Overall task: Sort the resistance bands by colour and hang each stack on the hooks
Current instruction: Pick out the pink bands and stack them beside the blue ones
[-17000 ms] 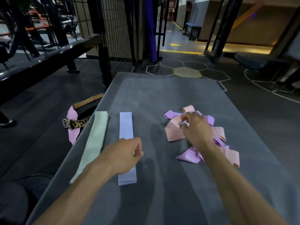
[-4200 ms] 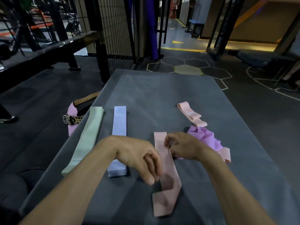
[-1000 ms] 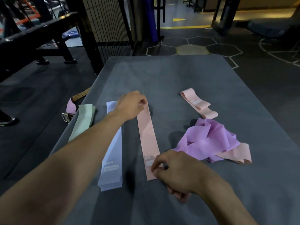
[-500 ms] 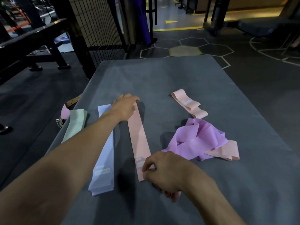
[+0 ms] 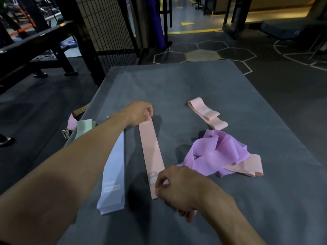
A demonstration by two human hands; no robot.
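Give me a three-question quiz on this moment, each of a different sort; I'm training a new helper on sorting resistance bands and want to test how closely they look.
1. True or false: the left hand and the right hand hold opposite ends of the flat pink band.
2. What lies directly left of that band? A) the crumpled purple band B) the blue band stack C) the folded pink band
3. Fill in: a second pink band lies partly under the ______ band.

Key: 1 true; 2 B; 3 purple.
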